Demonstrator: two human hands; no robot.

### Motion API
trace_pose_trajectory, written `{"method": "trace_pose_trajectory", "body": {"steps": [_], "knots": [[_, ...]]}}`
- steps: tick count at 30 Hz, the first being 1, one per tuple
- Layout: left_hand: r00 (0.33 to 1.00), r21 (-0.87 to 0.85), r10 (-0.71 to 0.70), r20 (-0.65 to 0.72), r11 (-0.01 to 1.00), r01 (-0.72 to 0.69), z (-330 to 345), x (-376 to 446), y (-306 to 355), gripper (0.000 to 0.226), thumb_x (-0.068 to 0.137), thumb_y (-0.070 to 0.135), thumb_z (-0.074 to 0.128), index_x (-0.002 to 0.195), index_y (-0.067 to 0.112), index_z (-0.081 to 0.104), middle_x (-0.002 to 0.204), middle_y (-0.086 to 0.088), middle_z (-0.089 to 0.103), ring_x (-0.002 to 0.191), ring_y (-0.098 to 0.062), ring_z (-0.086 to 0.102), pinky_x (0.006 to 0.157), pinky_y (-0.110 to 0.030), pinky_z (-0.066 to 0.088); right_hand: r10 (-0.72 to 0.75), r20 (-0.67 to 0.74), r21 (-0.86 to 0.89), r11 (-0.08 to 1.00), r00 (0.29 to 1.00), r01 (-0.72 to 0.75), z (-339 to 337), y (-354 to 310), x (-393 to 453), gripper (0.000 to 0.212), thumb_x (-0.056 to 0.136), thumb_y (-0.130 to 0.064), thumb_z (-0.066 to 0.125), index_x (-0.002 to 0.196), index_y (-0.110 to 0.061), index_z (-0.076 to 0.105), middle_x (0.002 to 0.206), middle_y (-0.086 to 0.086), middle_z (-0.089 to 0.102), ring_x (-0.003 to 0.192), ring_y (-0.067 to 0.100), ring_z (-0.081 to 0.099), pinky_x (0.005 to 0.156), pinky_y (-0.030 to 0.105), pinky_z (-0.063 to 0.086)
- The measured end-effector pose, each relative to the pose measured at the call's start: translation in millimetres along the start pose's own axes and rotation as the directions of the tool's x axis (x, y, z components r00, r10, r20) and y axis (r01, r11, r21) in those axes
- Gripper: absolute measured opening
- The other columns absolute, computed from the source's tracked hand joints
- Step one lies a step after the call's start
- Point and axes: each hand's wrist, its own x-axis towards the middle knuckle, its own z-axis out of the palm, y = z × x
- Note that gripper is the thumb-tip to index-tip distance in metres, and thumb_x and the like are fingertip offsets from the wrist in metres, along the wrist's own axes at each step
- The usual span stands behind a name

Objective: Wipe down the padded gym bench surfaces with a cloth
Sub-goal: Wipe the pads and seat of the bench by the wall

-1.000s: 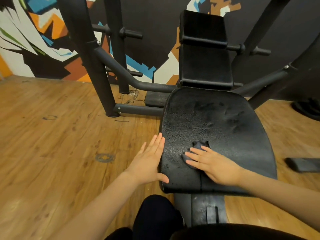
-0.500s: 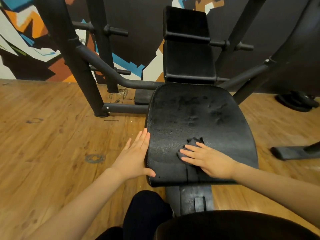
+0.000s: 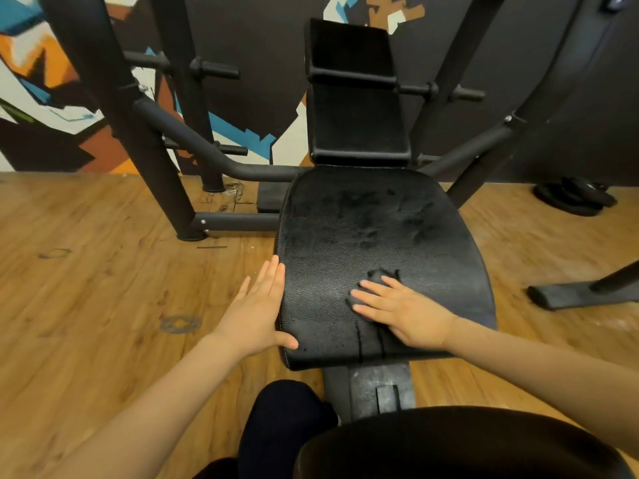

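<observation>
Dark cloth point(image 3: 375, 276) lies bunched under the flat, spread fingers of the right hand point(image 3: 403, 314), pressed onto the near part of the padded seat surface point(image 3: 363, 236), while the left hand point(image 3: 257, 314) lies open against the seat's left edge with its thumb hooked over the top. Beyond the right hand the seat looks smudged and streaky, so I judge it only partly wiped. Farther off, the upright back pad point(image 3: 358, 122) appears not yet reached, though I cannot be sure.
</observation>
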Motion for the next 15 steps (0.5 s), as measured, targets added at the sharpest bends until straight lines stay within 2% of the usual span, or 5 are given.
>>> {"method": "trace_pose_trajectory", "body": {"steps": [3,5,11,13,15], "knots": [[1.0,-0.007,-0.005,0.018,1.0,0.005,-1.4,-1.5,-0.8,0.133,0.069,0.057,0.074,0.147,0.011,-0.024,0.144,0.001,-0.038,0.135,-0.012,-0.032,0.115,-0.038,-0.009,-0.044,0.037,0.013,0.999,0.998,0.043,-2.1,-0.4,3.7,0.06,0.079,-0.018,0.045,0.138,-0.022,0.04,0.145,-0.001,0.041,0.136,0.021,0.033,0.109,0.045,0.024],[1.0,-0.007,-0.005,0.021,1.0,0.005,-0.9,-1.5,-1.5,0.132,0.07,0.057,0.073,0.146,0.011,-0.025,0.143,0.002,-0.039,0.134,-0.012,-0.033,0.115,-0.038,-0.009,-0.017,0.083,0.027,1.0,0.996,0.015,2.3,12.2,-27.7,0.059,0.084,-0.018,0.035,0.142,-0.024,0.032,0.148,-0.003,0.036,0.139,0.018,0.025,0.114,0.042,0.022],[1.0,-0.017,0.0,0.004,1.0,0.0,1.9,1.0,0.7,0.133,0.07,0.054,0.075,0.145,0.009,-0.026,0.141,0.001,-0.04,0.134,-0.013,-0.033,0.114,-0.036,-0.011,0.261,0.223,0.036,0.961,0.939,-0.275,4.7,38.4,-143.7,0.075,0.081,-0.017,0.034,0.149,-0.028,0.007,0.152,-0.004,0.024,0.144,0.017,0.004,0.116,0.035,0.001],[1.0,-0.024,0.002,0.0,1.0,-0.002,2.5,1.9,1.2,0.134,0.069,0.052,0.076,0.145,0.009,-0.025,0.14,0.001,-0.041,0.133,-0.014,-0.034,0.114,-0.036,-0.01,0.292,0.223,0.069,0.947,0.93,-0.314,4.5,34.8,-143.0,0.074,0.08,-0.016,0.034,0.149,-0.028,0.011,0.153,-0.007,0.019,0.145,0.016,0.0,0.116,0.035,-0.001],[1.0,-0.019,0.004,-0.008,1.0,-0.004,2.9,1.5,1.2,0.134,0.069,0.052,0.076,0.146,0.008,-0.024,0.139,0.0,-0.041,0.133,-0.014,-0.034,0.114,-0.036,-0.01,0.294,0.174,0.098,0.945,0.94,-0.313,4.5,26.8,-120.7,0.066,0.08,-0.016,0.034,0.145,-0.023,0.024,0.15,-0.001,0.03,0.145,0.017,0.002,0.115,0.038,0.005]]}}
